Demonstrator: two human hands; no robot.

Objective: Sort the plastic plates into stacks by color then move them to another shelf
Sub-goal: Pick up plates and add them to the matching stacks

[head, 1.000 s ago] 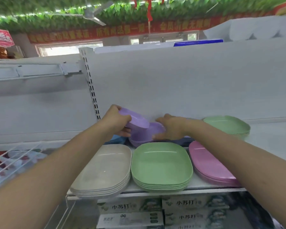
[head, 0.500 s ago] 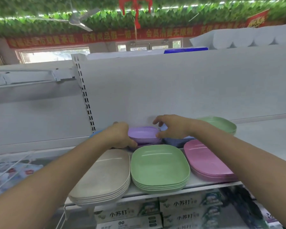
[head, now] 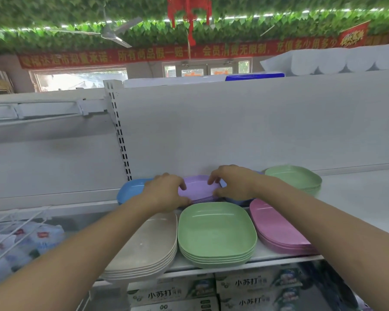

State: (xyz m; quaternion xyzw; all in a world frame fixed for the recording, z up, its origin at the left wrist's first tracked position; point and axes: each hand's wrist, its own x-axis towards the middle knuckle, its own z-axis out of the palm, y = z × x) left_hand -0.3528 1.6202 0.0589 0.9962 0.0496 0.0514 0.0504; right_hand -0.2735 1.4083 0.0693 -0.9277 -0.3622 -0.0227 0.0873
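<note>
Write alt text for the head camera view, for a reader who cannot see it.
Both hands grip a stack of purple plates at the back of a white shelf, the left hand on its left edge and the right hand on its right. In front sit beige, green and pink stacks; blue plates lie behind.

free: bare shelf (head: 357, 198) right | blocked: back panel (head: 234, 131) behind, plate stacks (head: 216, 232) in front
</note>
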